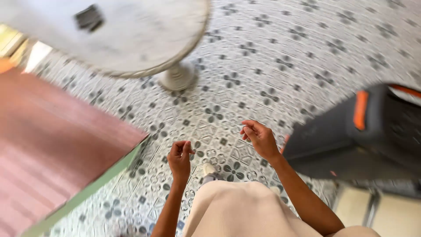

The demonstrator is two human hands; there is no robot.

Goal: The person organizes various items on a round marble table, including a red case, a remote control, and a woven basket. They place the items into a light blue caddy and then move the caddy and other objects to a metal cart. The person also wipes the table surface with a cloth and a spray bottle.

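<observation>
Floor tiles: white-grey with dark four-petal flower motifs and small squares. Round table: pale marbled white top, white pedestal; a dark grey object lies on it, blurred. Mat: dusky red-pink, faintly striped, with a green edge. Case: dark grey with orange trim. Skirt: plain cream-beige.

Single head-worn view, looking steeply down from standing height over the wearer's own body. The camera is facing the patterned tile floor, taking in the left hand and right hand at close range below centre. A round table is lying farther off at upper left. Edges are blurring.
</observation>
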